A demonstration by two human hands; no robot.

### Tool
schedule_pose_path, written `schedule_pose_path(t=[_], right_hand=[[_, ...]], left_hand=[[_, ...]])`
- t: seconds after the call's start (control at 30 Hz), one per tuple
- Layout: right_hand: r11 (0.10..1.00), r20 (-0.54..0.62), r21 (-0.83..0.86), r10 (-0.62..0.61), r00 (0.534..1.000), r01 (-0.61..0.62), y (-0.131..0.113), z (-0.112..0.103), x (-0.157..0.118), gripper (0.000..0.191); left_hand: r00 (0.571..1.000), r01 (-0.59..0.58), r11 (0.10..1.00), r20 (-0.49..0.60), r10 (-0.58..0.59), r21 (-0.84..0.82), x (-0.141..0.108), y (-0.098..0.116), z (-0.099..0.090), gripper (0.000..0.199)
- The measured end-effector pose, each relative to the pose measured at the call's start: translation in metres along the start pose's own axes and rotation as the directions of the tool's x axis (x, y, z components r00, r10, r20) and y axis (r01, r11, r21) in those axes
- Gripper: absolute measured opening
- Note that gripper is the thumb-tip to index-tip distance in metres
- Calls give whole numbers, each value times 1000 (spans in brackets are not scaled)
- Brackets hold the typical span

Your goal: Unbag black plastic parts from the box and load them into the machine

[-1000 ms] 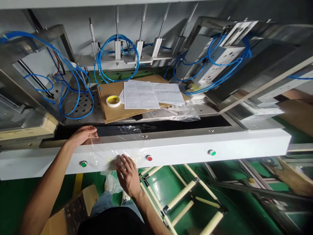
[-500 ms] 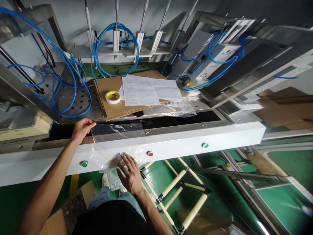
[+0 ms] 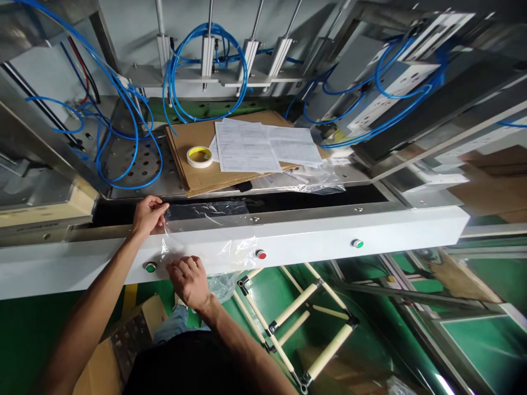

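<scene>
A clear plastic bag hangs over the white front beam of the machine, its upper part across the dark slot. My left hand pinches the bag's upper left corner between thumb and fingers. Lower down, my right hand has its fingers curled together at the bag's left edge; they appear to grip the film there. Loose film droops below the beam, beside my right wrist. Behind the slot, a roll of tape and printed sheets lie on flat cardboard.
The white beam carries a red button and green buttons. Coiled blue tubing hangs at the back. More clear bags lie right of the cardboard. Below stand a pipe frame and an open cardboard box.
My right hand has moved left along the bag, its spread fingers now curled in at the left edge. My left hand keeps its pinch on the corner. The whole view has shifted slightly.
</scene>
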State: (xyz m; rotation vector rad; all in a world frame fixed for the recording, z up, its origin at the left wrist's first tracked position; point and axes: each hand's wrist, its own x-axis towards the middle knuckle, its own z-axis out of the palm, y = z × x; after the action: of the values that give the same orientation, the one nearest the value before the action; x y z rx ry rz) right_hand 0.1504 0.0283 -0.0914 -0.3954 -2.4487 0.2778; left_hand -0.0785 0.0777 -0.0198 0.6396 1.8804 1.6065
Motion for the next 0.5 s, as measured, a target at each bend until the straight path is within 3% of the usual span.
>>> schedule_pose_path(t=[0.27, 0.5], right_hand=[[997, 61, 73, -31, 998, 26, 4, -2, -37, 44], [998, 140, 62, -30, 990, 21, -2, -6, -34, 54]], left_hand=[[995, -51, 994, -75, 59, 100, 9, -8, -11, 44], [995, 95, 992, -7, -95, 77, 6, 7, -17, 52]])
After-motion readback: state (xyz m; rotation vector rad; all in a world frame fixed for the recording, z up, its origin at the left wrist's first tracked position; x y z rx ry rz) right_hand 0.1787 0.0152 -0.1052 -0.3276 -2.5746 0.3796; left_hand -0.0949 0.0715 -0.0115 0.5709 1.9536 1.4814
